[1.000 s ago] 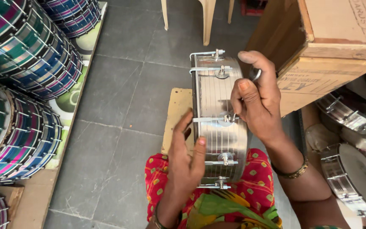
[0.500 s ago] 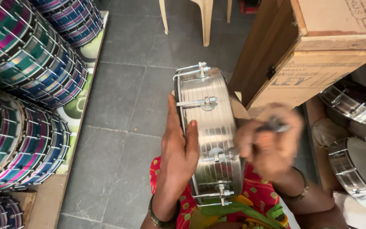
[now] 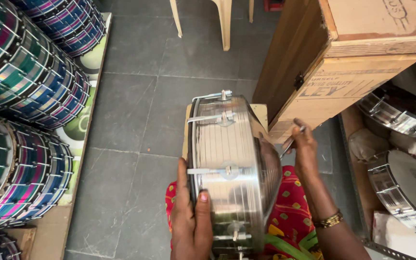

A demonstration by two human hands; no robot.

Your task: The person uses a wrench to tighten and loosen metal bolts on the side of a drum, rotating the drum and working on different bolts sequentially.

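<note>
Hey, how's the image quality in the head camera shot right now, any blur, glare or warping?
Head view: even daylight, soft shadows. The steel drum is sharp, with mild bright sheen on its shell, not blown out. The left hand is crisp; the right hand and its thin metal tool look slightly soft. Wide-angle distortion bows the stacked colourful drums at the left edge.

The left hand (image 3: 192, 219) grips the near rim of the steel drum (image 3: 232, 168), thumb laid flat on the shell, fingers (image 3: 183, 192) wrapped around the left edge. The right hand (image 3: 305, 149) sits at the drum's right side, fingers curled around a thin metal tool (image 3: 292, 139). The right wrist carries a bangle, forearm angled down toward the lap.
</note>
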